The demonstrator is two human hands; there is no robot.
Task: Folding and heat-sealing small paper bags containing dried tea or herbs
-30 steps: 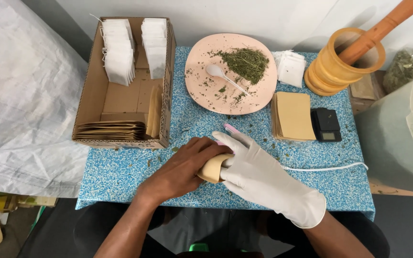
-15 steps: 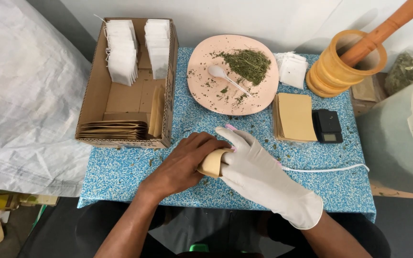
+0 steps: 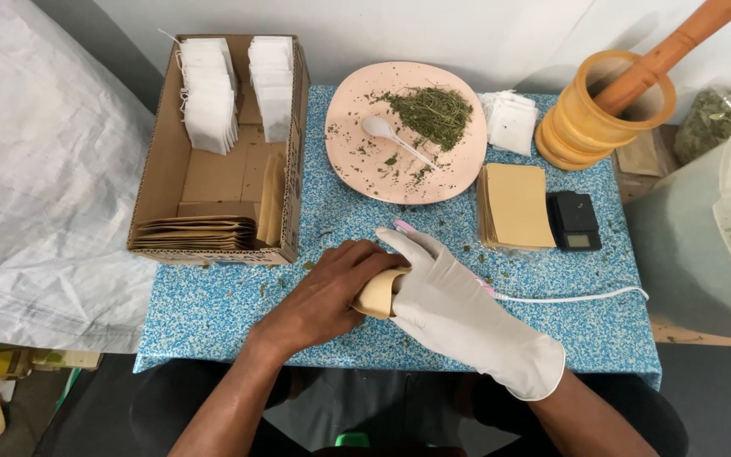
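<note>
Left hand: the bare left hand (image 3: 325, 292) is curling over the near end of a tan paper pouch (image 3: 380, 293), fingers wrapped closed around it.
Right hand: the right hand (image 3: 450, 300), in a white glove, is lying over the pouch's other end with fingers stretched fairly flat; whether its grip is closing underneath cannot be told.
Pouch position: it is sitting between both hands, low over the front middle of the blue speckled desk (image 3: 213, 309), mostly covered by them.
Handling: the pouch is looking light, thin and soft, bending into a curve under the fingers; it is likely creasing easily, so holding it by the edges is seeming safer than squeezing the middle.
Slip: the paper is looking dry and matte, probably not slippery against bare skin, perhaps a little more so against the glove.
Nearby: a pink stick (image 3: 405, 227) is lying just beyond the gloved fingers, and a white cord (image 3: 577, 298) is trailing to the right.
Further back: a stack of tan pouches (image 3: 513, 206), a small black scale (image 3: 574, 220), a pink plate (image 3: 458, 173) with dried green herb (image 3: 433, 110) and a white spoon (image 3: 382, 129), a cardboard box (image 3: 213, 178), and a wooden mortar (image 3: 573, 127).
</note>
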